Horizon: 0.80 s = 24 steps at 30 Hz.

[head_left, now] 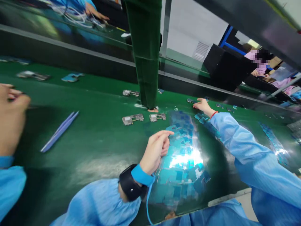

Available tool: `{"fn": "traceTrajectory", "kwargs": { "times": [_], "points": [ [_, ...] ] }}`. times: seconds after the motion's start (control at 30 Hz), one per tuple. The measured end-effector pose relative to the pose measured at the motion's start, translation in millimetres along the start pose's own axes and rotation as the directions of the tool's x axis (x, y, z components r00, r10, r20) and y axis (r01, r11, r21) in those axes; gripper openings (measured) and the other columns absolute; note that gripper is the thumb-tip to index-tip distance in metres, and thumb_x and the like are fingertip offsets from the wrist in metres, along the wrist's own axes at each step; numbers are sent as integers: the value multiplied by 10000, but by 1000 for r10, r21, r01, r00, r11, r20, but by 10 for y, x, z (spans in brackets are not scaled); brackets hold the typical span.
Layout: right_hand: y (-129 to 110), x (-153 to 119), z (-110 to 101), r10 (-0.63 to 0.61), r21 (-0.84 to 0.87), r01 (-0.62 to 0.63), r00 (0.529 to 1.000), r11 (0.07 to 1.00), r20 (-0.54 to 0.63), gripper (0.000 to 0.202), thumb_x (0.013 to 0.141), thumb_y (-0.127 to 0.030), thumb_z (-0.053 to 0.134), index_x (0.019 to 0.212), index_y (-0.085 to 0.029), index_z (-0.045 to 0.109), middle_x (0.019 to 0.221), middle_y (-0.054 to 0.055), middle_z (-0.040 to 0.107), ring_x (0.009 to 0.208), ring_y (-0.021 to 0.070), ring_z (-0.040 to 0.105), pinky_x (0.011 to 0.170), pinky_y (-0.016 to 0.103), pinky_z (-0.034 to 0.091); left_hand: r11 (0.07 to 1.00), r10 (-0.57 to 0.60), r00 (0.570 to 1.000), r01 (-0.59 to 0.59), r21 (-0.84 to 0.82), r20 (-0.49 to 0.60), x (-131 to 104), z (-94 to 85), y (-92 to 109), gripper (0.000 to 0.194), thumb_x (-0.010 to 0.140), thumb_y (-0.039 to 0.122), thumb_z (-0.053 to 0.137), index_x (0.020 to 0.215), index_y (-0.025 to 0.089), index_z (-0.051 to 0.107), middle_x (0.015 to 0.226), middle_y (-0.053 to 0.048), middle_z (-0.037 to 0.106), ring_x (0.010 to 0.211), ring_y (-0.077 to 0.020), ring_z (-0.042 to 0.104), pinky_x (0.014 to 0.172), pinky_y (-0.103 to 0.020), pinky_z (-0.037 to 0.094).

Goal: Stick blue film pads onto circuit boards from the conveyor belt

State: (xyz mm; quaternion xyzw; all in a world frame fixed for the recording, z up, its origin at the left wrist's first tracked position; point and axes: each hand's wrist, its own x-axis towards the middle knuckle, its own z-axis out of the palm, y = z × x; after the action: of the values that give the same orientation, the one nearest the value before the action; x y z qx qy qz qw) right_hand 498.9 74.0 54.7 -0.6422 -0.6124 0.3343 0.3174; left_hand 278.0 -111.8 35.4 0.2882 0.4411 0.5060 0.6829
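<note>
My left hand [156, 149], with a black watch and a blue wrist strap, is curled over the left edge of a shiny sheet covered with blue film pieces [180, 188]. Its thumb and forefinger press together; what lies between them is too small to make out. Farther off to the right, my right hand [202, 106], wearing a red bracelet, pinches at a small grey-blue board-like part [190, 100] on the green table. Two silvery parts like phone circuit boards, one left [133, 119] and one right [157, 117], lie beyond my left hand.
Purple tweezers [60, 131] lie on the green mat [98, 141]. A co-worker's hand [11, 116] is at the left edge. A green post [147, 56] rises from the table. More parts [33, 75] line the back. Another film strip [274, 142] lies right.
</note>
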Motion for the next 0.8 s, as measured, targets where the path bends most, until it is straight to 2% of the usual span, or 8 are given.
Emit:
{"fn": "traceTrajectory", "kwargs": {
  "times": [0.1,0.17,0.2,0.27,0.33,0.53,0.7,0.8],
  "points": [
    [25,-397,37,-130,-103,133,991,986,34,403,838,-208,663,1225,-169,558,1222,106,608,1126,226,585,1009,437,458,998,-20,998,16,-64,-62,14,-25,55,122,692,281,571,686,159,569,393,144,201,334,-23,127,327,-144,110],
    [53,-825,66,-229,-133,248,963,960,144,472,786,-259,718,1234,-214,579,1352,81,549,1269,231,494,1108,406,370,996,-41,996,34,-88,-82,8,-31,87,115,710,255,549,632,173,532,404,139,182,337,-24,115,327,-146,112],
    [76,-1051,82,-282,-135,319,929,938,239,543,741,-295,764,1247,-224,581,1389,71,527,1312,232,457,1144,395,323,995,-50,995,42,-92,-86,3,-29,97,125,717,243,540,613,177,517,407,136,180,337,-25,114,326,-148,114],
    [153,-1456,114,-420,-181,549,778,816,468,674,752,-392,751,1347,-195,502,1491,126,402,1399,267,341,1167,452,270,995,-59,994,51,-84,-88,-9,-19,104,145,724,227,527,590,182,497,410,130,182,335,-27,115,324,-151,116],
    [256,-1732,150,-461,-209,635,714,744,527,634,805,-419,696,1365,-210,485,1503,134,383,1419,280,305,1154,511,271,997,-49,995,45,-56,-83,-16,-6,90,160,728,224,524,578,184,487,411,125,192,330,-28,129,324,-152,120],
    [381,-1876,250,-589,-141,633,766,761,258,221,895,-281,601,1089,-199,669,1209,119,661,1194,223,575,1044,444,453,987,-67,997,61,149,37,-18,8,3,250,735,264,622,527,166,523,382,82,331,323,-41,277,336,-162,216],
    [265,-1916,269,-621,-126,627,779,769,87,199,879,-248,625,1070,-210,665,1114,107,694,1064,202,640,953,406,523,875,23,992,-82,478,127,-73,8,17,377,817,464,585,597,158,606,515,-21,587,482,-129,548,487,-228,441],
    [238,-1961,283,-656,-176,647,755,741,14,238,884,-206,615,1120,-208,644,1104,115,691,1064,203,640,929,398,542,862,104,991,-131,491,82,-86,13,34,293,811,459,620,757,170,617,721,-57,704,735,-195,671,657,-264,511]
  ]
}}
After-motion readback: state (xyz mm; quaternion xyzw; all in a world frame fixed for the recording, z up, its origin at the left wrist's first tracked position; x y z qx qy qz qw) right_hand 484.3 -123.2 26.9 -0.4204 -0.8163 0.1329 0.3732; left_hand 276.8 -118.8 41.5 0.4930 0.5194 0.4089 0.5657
